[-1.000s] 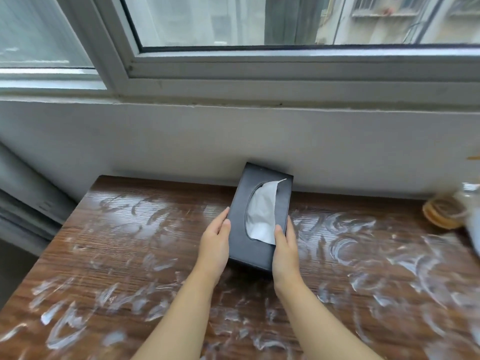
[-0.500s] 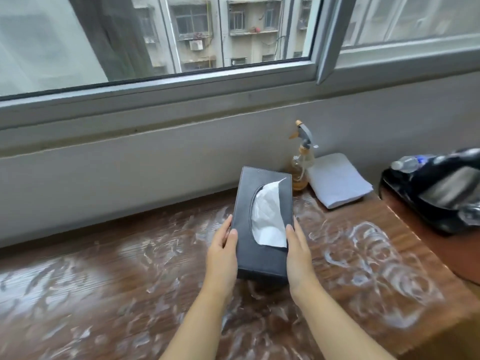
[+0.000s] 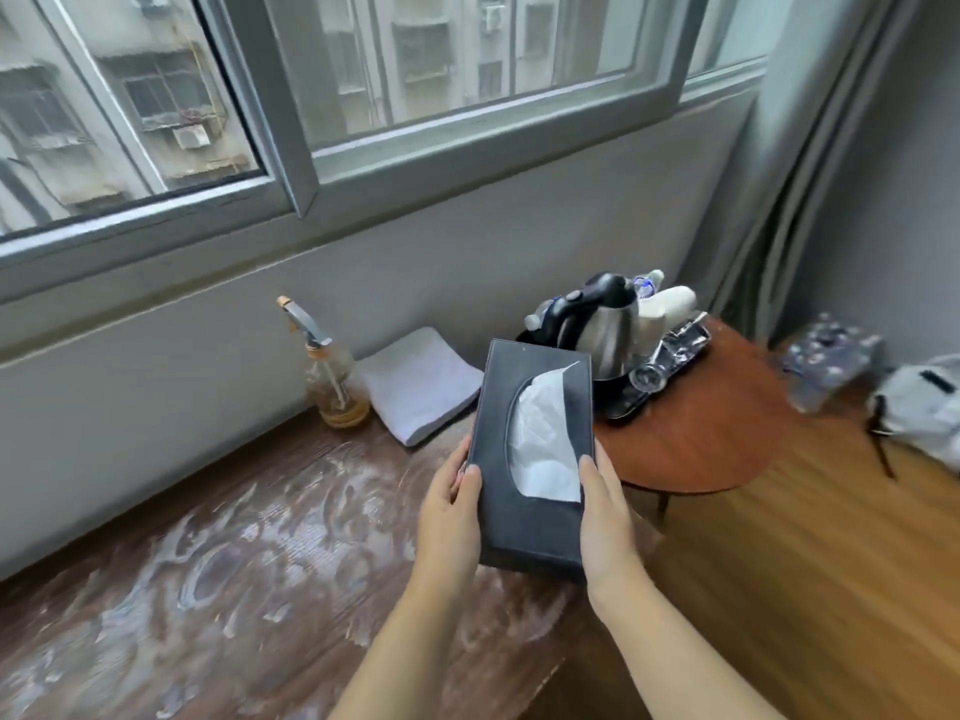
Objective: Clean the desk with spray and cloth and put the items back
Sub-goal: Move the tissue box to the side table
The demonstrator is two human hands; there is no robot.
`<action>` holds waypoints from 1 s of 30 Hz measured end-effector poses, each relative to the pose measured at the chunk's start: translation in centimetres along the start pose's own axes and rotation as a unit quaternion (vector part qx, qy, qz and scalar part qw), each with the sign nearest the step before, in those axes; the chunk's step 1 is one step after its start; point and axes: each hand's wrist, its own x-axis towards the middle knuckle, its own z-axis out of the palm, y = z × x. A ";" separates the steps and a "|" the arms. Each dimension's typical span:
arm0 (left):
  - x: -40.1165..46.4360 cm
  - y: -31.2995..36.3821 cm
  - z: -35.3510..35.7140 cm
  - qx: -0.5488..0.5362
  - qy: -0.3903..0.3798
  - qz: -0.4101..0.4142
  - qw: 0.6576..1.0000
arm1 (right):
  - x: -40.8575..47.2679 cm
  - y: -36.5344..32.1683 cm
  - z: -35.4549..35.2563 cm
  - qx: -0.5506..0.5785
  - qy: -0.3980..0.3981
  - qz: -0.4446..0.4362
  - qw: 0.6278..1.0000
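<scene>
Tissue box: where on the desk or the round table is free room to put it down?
The tissue box is held by the left hand and right hand. The smeared desk is free left of the spray bottle and cloth. The round table's near side is free; its back is crowded by the kettle.

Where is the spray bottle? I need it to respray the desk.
In the head view, the spray bottle stands at the desk's back right, against the wall, just left of the folded cloth.

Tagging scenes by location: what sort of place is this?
Probably a hotel or guest room: a desk under a window, a kettle and glasses on a tray on a side table, a curtain.
</scene>
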 end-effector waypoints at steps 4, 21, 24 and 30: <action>0.6 -0.9 7.4 0.013 -0.038 -0.002 0.999 | 3.4 -1.1 -6.4 0.013 0.045 -0.003 0.999; 8.2 -5.0 28.1 0.075 -0.217 -0.005 0.973 | 14.7 -4.0 -21.8 0.094 0.212 -0.007 0.973; 11.0 -5.8 30.3 0.090 -0.227 -0.009 0.970 | 17.7 -4.1 -22.7 0.097 0.223 -0.010 0.970; 16.7 -7.9 33.2 0.115 -0.246 -0.026 0.962 | 23.7 -2.4 -23.6 0.093 0.240 -0.008 0.966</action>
